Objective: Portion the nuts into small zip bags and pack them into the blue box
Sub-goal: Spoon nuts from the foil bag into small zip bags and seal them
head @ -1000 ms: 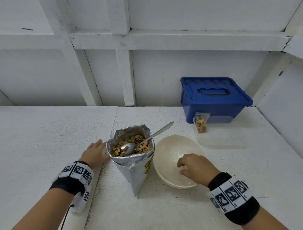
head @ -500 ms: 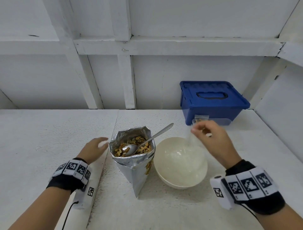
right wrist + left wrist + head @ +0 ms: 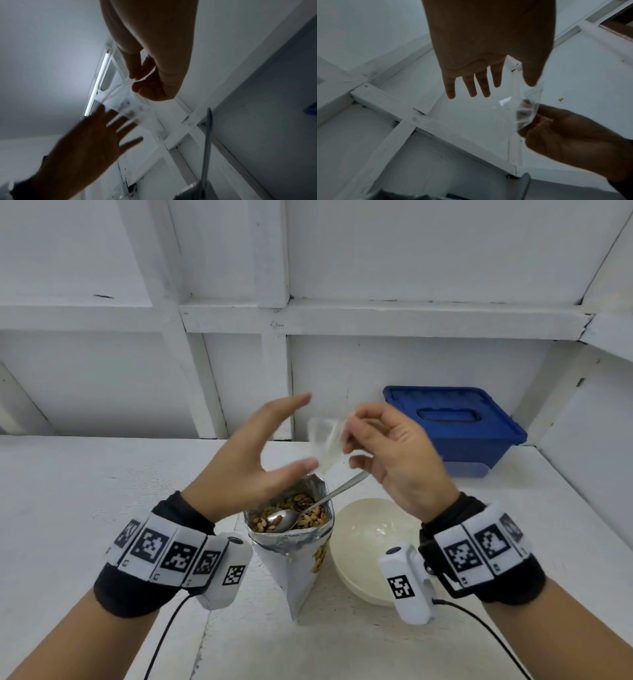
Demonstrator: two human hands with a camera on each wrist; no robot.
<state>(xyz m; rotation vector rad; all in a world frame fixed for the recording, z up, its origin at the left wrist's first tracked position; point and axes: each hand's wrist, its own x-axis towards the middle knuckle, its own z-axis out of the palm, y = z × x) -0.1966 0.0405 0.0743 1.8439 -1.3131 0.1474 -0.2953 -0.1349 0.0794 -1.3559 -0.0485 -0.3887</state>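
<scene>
My right hand (image 3: 356, 436) is raised above the table and pinches a small clear empty zip bag (image 3: 325, 440) by one edge; the bag (image 3: 120, 97) hangs from thumb and fingers (image 3: 137, 73) in the right wrist view. My left hand (image 3: 294, 433) is raised beside it with straight, spread fingers (image 3: 471, 86), its thumb close to the bag (image 3: 527, 108), holding nothing. Below stands an open silver foil bag of nuts (image 3: 291, 515) with a metal spoon (image 3: 308, 508) in it. A closed blue box (image 3: 452, 422) sits at the back right.
A white empty bowl (image 3: 366, 542) stands right of the foil bag, under my right wrist. White wall panels rise behind the table (image 3: 68, 508), and a side wall closes the right.
My right hand lifted a clear bag out of the bowl and brought it up toward the centre. My left hand left the foil bag and rose toward the zip bag, fingers spread.
</scene>
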